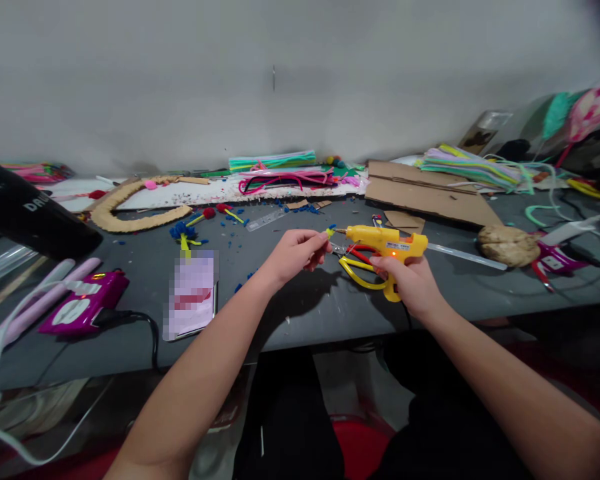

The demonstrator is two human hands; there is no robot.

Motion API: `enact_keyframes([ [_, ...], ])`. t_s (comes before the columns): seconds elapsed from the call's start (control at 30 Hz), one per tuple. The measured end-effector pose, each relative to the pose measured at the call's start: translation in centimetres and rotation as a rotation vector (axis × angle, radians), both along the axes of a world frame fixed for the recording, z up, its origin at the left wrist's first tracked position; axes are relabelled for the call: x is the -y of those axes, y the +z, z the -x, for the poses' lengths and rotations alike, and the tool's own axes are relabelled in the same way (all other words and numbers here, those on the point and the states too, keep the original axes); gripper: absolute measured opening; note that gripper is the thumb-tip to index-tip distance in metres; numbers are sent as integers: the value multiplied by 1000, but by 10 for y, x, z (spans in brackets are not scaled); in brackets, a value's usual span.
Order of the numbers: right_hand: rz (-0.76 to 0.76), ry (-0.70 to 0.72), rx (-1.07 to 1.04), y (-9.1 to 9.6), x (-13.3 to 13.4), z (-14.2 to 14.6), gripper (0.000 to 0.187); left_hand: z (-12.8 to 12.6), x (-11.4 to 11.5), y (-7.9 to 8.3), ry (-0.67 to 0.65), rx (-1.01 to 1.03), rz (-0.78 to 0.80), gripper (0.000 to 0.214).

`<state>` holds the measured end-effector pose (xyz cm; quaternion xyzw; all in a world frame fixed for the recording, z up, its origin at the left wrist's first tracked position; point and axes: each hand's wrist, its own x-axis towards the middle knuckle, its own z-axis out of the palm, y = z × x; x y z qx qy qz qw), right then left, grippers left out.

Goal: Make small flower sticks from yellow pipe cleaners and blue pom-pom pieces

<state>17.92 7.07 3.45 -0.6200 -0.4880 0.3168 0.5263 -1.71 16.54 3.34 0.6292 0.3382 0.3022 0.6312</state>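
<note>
My left hand (303, 252) is closed in a pinch on a small yellow-green pipe cleaner piece (330, 231) with a blue bit at its tip. In my right hand (417, 287) is a yellow hot glue gun (375, 235), its orange light lit and a clear glue stick (467, 257) sticking out of its back. The gun's nozzle points left, right beside the piece; whether they touch I cannot tell. Beneath the gun lie yellow-handled pliers or scissors (360, 277) and a red-handled tool (363, 253), both partly hidden.
A phone (193, 293) lies left of my left arm, below a blue pipe cleaner flower (183, 233). Further left are a purple device (87, 303) and a black bottle (30, 207). Cardboard (430, 193) and pipe cleaner bundles (467, 163) lie at the back; a round brown object (507, 245) sits right.
</note>
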Motion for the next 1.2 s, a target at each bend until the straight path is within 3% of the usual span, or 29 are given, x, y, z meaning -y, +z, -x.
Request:
enact_keyframes([
  [0.33, -3, 6, 1, 2, 1, 1, 8, 0, 1, 1, 4, 6, -19, 35],
  [0.77, -10, -32, -27, -8, -3, -10, 20, 3, 0, -1, -67, 89, -20, 38],
  [0.87, -17, -88, 125, -12, -8, -30, 22, 4, -1, -2, -60, 93, -44, 38],
  [1.0, 109, -228, 587, -19, -23, -72, 28, 3, -2, -3, -48, 81, -60, 38],
  [1.1, 253, -194, 885, -26, -32, -96, 29, 3, -2, -3, -39, 76, -52, 38],
  [1.2, 314, -161, 959, -32, -34, -106, 32, 3, -2, -2, -34, 72, -51, 38],
])
